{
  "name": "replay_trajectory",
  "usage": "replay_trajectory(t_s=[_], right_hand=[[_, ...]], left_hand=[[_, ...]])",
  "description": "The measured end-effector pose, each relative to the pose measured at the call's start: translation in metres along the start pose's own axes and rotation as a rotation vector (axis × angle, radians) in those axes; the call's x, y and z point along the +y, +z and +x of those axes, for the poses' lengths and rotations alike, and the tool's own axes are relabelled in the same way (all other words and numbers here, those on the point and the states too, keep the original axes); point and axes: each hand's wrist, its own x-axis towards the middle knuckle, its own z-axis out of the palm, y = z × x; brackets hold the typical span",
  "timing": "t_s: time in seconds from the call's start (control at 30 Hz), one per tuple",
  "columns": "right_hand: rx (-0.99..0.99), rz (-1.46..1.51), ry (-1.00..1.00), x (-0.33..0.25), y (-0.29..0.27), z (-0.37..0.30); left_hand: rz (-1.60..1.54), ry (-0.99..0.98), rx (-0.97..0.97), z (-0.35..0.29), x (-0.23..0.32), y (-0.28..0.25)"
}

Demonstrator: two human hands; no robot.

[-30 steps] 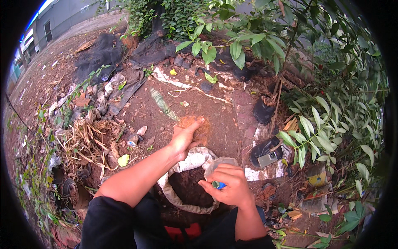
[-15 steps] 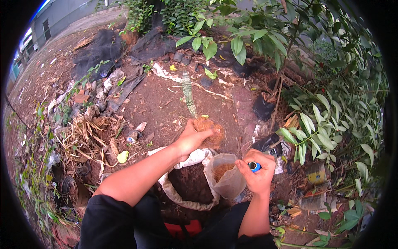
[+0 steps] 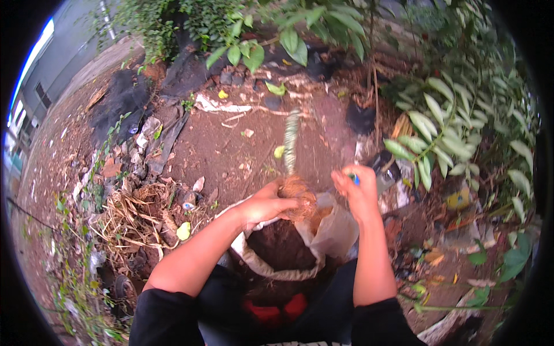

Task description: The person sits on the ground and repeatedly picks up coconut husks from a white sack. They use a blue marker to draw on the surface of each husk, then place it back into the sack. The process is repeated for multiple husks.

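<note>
My left hand [image 3: 264, 206] is closed around a ball of brown coconut fibre [image 3: 299, 197]. From the top of this ball rises an upright, mottled green snake plant leaf [image 3: 291, 141]. To the right of the ball, my right hand [image 3: 362, 193] is raised, fingers wrapped round a small blue spool [image 3: 354, 179], which is mostly hidden and blurred. Any thread running between the spool and the ball is too faint to make out. Below the left hand stands an open white sack [image 3: 300, 274] with dark soil inside. A clear plastic bag [image 3: 339, 230] leans beside it.
Dry straw-like stalks [image 3: 130, 216] lie at the left, near a yellow leaf [image 3: 183, 231]. Leafy branches [image 3: 438, 135] reach in from the right. Black netting [image 3: 124, 101] and rubble cover the far left ground. A pale strip [image 3: 225, 106] lies beyond the plant.
The fibre ball and its leaf have shifted right in the picture and slightly down, and the leaf stands straighter. My right hand has risen with the spool. The whole view has turned a little.
</note>
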Motion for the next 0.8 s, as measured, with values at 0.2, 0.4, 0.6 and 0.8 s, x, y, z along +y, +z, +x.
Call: replay_trajectory(t_s=[0.2,0.4,0.6,0.8], right_hand=[[-0.152,0.703,0.309,0.037,0.026,0.02],[-0.16,1.065,0.344,0.077,0.062,0.02],[-0.351,-0.038,-0.061,0.034,0.099,-0.015],[-0.483,-0.77,-0.256,-0.027,0.112,-0.061]], left_hand=[[-0.43,-0.035,-0.299,-0.001,-0.005,0.008],[-1.154,0.255,-0.141,-0.012,0.019,-0.014],[-0.954,0.438,0.269,-0.01,0.018,-0.05],[-0.825,0.256,0.296,0.008,0.005,-0.048]])
